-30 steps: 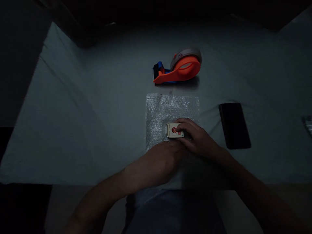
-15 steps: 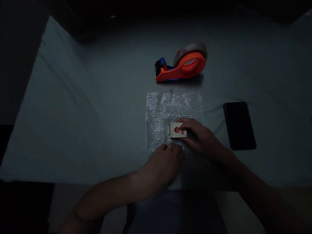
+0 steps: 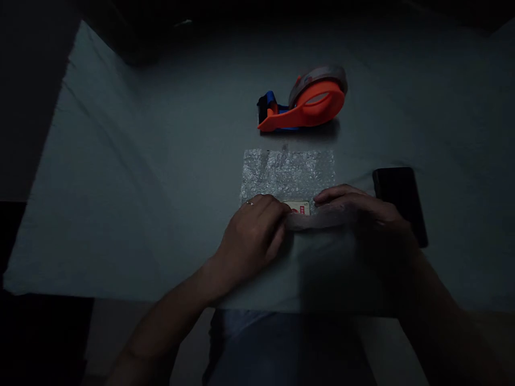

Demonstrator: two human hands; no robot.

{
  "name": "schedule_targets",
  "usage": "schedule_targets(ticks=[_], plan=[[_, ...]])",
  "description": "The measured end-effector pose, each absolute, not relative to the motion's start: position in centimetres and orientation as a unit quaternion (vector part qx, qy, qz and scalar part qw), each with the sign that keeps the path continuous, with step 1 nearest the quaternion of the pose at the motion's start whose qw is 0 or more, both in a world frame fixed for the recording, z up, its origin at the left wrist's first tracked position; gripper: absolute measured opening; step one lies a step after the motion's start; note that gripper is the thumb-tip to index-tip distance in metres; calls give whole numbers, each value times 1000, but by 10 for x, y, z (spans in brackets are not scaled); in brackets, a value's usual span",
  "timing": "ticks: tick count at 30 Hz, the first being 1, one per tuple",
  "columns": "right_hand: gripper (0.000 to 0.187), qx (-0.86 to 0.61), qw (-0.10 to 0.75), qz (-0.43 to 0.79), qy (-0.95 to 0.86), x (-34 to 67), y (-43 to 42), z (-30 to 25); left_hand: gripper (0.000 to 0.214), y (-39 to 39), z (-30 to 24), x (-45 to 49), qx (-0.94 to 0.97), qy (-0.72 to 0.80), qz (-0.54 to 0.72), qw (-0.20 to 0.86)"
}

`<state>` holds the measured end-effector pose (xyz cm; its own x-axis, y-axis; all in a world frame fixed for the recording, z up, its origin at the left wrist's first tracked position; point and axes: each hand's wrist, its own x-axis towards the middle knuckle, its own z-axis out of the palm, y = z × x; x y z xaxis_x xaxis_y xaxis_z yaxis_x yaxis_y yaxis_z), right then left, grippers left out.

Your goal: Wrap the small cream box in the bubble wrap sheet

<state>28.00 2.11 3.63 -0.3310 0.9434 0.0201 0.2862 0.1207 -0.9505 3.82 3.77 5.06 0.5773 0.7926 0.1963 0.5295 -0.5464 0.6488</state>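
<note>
A sheet of bubble wrap [image 3: 287, 174] lies on the cloth-covered table, its near edge folded up over a small white box with red print [image 3: 303, 207]. Only the box's upper right part shows. My left hand [image 3: 257, 228], a ring on one finger, is closed at the left end of the fold, its fingertips against the wrap and box. At the right end, my right hand [image 3: 358, 209] grips the folded wrap, with its fingers reaching past the box's right side. Shadow darkens most of that hand.
An orange and blue tape dispenser [image 3: 306, 110] with a roll of clear tape stands beyond the wrap. A black phone [image 3: 402, 198] lies right of the wrap, partly behind my right hand. The pale tablecloth [image 3: 161, 161] runs to the near table edge.
The near part of the bubble wrap has been lifted and folded over the box. My right hand has let go of the box and moved right; my left hand has moved up and left.
</note>
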Motion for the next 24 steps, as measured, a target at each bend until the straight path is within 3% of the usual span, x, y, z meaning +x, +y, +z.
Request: schedule_targets(ticks=[4, 6, 8, 11, 14, 19, 22, 24], plan=[[23, -581, 319, 379, -646, 268, 19, 37, 12, 44, 45, 37, 791, 422, 286, 337], [13, -648, 303, 329, -617, 261, 19, 33, 29, 45, 50, 35, 763, 456, 258, 379], [14, -671, 301, 334, -589, 259, 20, 28, 49, 46, 54, 34, 740, 487, 199, 419], [15, -677, 293, 368, -566, 261, 22, 22, 30, 47, 53, 34, 717, 517, 159, 439], [13, -674, 285, 394, -556, 264, 25, 20, 7, 51, 42, 35, 678, 509, 219, 483], [13, -662, 268, 387, -583, 265, 26, 19, 15, 58, 26, 37, 547, 504, 281, 607], [3, -659, 318, 236, -639, 260, 21, 17, 18, 60, 21, 39, 515, 527, 280, 616], [15, -600, 361, 87, -708, 254, 17, 16, 17, 60, 18, 41, 521, 532, 281, 605]])
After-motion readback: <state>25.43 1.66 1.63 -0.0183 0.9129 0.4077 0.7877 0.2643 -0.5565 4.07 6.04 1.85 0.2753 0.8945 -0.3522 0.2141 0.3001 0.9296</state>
